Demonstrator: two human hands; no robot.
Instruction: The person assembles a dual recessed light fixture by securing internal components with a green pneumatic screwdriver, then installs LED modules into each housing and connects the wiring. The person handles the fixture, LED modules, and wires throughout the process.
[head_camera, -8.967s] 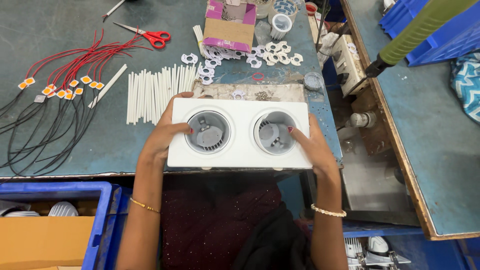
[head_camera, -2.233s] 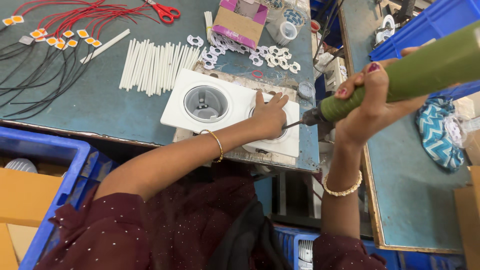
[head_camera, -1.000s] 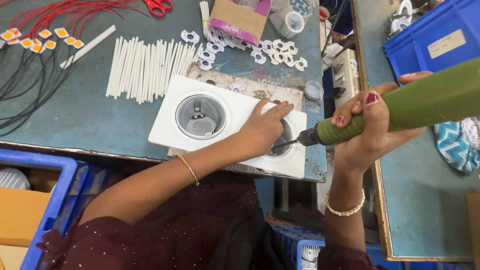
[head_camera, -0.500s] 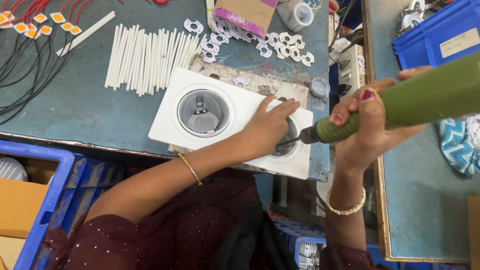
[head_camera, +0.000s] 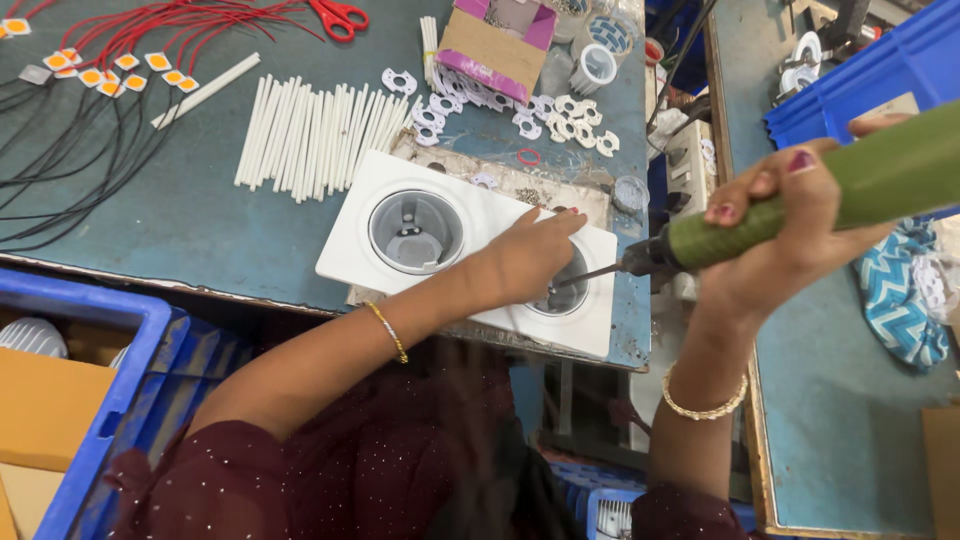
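A white rectangular housing (head_camera: 370, 210) with two round wells lies on the blue-green table (head_camera: 180, 230) near its front edge. My left hand (head_camera: 525, 255) rests on the right well, fingers spread over its rim, pressing the housing down. My right hand (head_camera: 785, 235) grips a green electric screwdriver (head_camera: 860, 185) held almost level, its bit reaching into the right well by my left fingertips. The left well (head_camera: 415, 232) is uncovered and shows a grey fitting inside.
White tubes (head_camera: 320, 135) lie in a row behind the housing. Red and black wires (head_camera: 90, 110), red scissors (head_camera: 335, 15), a small cardboard box (head_camera: 495, 45) and several white clips (head_camera: 545, 110) fill the back. Blue bins stand at lower left (head_camera: 110, 370) and upper right (head_camera: 880, 70).
Earlier both hands held the housing flat on the table. Since then my right hand took the green screwdriver and brought its bit into the right well; the last half second shows almost no movement.
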